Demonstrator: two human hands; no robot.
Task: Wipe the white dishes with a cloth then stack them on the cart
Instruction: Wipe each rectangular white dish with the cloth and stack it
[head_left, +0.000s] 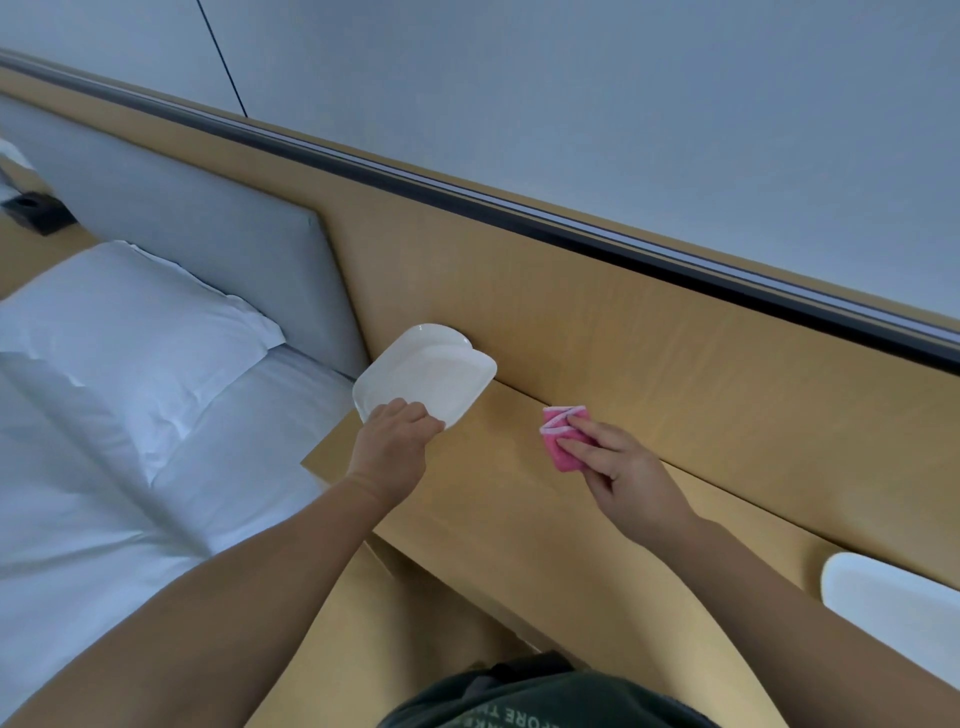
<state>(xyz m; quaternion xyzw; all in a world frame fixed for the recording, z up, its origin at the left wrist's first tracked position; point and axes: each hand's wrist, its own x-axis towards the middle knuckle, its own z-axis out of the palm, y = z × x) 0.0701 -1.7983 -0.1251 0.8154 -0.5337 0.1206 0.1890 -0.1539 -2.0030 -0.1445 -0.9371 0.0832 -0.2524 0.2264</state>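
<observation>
Left hand (397, 431) grasping dish (436, 364) by near rim, dish seemingly tilted above ledge (519, 499), right hand (623, 467) released, straight fingers pressing cloth (558, 423) onto ledge

Colours I register
White dish (431, 371), pink cloth (558, 431) with pale-pink edging, tan wood-grain shelf (498, 499), white pillow (130, 332), grey headboard (208, 244).

I saw bare ledge (498, 452) between plate (431, 374) and cloth (557, 420) — the back panel (623, 353) walled off everything beyond.
</observation>
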